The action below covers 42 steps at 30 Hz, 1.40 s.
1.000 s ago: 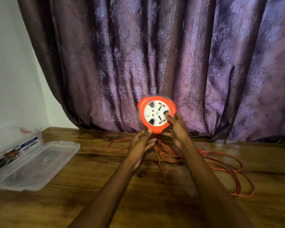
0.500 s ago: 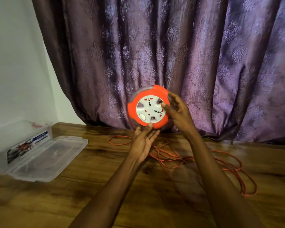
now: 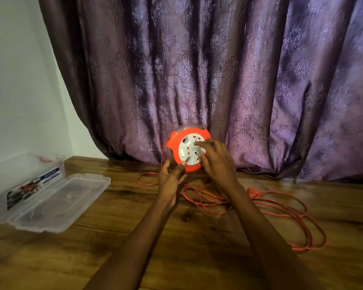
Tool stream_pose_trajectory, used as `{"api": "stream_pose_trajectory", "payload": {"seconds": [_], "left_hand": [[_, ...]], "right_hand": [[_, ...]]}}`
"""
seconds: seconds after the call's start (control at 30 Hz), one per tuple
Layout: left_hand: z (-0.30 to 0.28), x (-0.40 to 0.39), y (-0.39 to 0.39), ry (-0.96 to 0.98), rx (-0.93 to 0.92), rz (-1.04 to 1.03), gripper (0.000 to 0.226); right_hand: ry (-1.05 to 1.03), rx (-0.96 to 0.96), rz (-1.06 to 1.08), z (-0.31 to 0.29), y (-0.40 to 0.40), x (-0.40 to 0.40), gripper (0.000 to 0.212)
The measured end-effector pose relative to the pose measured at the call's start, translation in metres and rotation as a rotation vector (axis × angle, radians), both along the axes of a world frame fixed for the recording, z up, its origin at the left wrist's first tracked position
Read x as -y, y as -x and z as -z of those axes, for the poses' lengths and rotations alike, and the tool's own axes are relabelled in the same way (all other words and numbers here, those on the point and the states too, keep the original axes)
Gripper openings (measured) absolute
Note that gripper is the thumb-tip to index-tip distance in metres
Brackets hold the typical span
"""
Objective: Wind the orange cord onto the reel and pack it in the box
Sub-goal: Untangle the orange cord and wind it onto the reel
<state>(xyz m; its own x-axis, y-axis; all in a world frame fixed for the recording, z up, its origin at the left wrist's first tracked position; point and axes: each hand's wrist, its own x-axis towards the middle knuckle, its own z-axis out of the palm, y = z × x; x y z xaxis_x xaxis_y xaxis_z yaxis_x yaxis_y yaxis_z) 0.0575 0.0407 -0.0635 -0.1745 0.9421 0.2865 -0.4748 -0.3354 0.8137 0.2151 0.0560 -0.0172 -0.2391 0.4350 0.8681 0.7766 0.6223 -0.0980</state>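
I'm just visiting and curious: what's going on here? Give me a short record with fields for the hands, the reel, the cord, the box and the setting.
left hand: grips the reel's lower left edge
right hand: fingers on the reel's white socket face
reel: orange and white, held up above the table
orange cord: mostly unwound, lying in loose loops on the table
box: clear plastic, open, lid lying flat, at far left
table: dark wood
curtain: purple, patterned, behind the reel
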Motion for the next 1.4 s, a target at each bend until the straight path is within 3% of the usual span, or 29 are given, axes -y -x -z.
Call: {"api": "stream_pose_trajectory", "payload": {"seconds": [0.1, 0.4, 0.63, 0.77, 0.87, 0.97, 1.07, 1.13, 1.23, 1.3, 1.4], "left_hand": [[0.003, -0.003, 0.006, -0.011, -0.045, -0.016, 0.037], [-0.003, -0.005, 0.02, 0.003, -0.143, -0.018, 0.034], [0.003, -0.001, 0.013, -0.093, -0.181, 0.008, 0.036], [0.005, -0.002, 0.01, -0.118, -0.201, 0.001, 0.036], [0.012, -0.005, 0.009, -0.097, -0.158, 0.034, 0.043], [0.018, -0.009, 0.004, -0.076, -0.14, 0.037, 0.044], [0.019, -0.008, 0.0, -0.059, -0.136, 0.04, 0.045], [0.019, -0.007, -0.001, -0.054, -0.13, 0.044, 0.04], [0.014, -0.003, 0.005, -0.028, -0.099, 0.031, 0.029], [0.007, -0.003, 0.014, 0.003, -0.115, -0.007, 0.02], [0.002, -0.007, 0.029, 0.043, -0.15, -0.021, 0.024]], "right_hand": [[0.054, 0.148, 0.115, 0.003, 0.007, 0.002, 0.041], [0.071, 0.297, 0.21, 0.013, 0.002, 0.002, 0.043], [0.028, 0.192, 0.22, 0.007, 0.014, 0.004, 0.056], [0.04, 0.145, 0.337, 0.004, 0.019, 0.006, 0.057], [0.208, -0.086, 0.377, 0.007, 0.029, 0.009, 0.059], [0.65, -0.488, 0.301, 0.001, 0.035, 0.01, 0.064], [0.98, -1.101, -0.145, -0.008, 0.036, 0.011, 0.055], [1.07, -1.278, -0.286, -0.007, 0.038, 0.011, 0.047], [1.046, -1.131, -0.321, -0.005, 0.036, 0.009, 0.035], [0.925, -0.85, -0.2, -0.008, 0.03, 0.007, 0.03], [0.414, -0.256, 0.174, -0.004, 0.016, 0.001, 0.018]]}}
